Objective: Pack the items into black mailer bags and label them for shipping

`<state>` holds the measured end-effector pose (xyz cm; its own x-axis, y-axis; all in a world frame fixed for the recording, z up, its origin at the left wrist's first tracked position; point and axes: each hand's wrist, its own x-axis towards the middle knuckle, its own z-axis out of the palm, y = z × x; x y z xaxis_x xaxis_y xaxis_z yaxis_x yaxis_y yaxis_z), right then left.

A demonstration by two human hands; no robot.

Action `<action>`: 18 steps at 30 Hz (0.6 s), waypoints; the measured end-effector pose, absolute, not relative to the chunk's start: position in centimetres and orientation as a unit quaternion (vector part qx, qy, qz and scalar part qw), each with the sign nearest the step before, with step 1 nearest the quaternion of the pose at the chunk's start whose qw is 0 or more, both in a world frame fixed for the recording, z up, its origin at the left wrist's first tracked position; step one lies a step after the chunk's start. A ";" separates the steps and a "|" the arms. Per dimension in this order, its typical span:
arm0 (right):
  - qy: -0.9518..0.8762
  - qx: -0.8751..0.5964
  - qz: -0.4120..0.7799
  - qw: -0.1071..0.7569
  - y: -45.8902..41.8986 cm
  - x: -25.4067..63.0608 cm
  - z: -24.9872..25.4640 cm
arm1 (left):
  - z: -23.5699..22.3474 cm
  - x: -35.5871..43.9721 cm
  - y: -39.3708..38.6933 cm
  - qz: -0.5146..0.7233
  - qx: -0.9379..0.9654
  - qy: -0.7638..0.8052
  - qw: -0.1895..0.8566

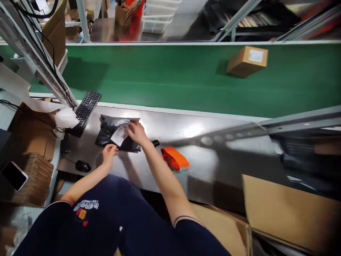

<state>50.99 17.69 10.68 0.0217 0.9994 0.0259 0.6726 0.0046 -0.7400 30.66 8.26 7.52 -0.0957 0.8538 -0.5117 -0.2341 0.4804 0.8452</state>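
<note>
Item: black bag (pixel 106 132), flat on the metal desk (pixel 149 174), long axis running left to right. Upon it: white label (pixel 119 135), slanting up to the right. Right hand (pixel 137 133): nearer the label, fingers bent over its upper right end; whether they pinch it, cannot tell. Left hand (pixel 108 155): fingertips drawn nearly together beside the bag's near edge, bag lying just beyond; anything between them, cannot tell.
</note>
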 end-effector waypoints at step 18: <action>-0.588 -0.727 0.213 0.282 22.3 54.1 2.8 | 4.7 34.9 18.0 0.056 0.876 0.454 0.151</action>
<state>54.14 22.30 2.84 0.2174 0.9759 0.0213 0.7353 -0.1493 -0.6611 34.92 18.03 4.75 0.5806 0.8132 -0.0390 0.7794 -0.5414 0.3154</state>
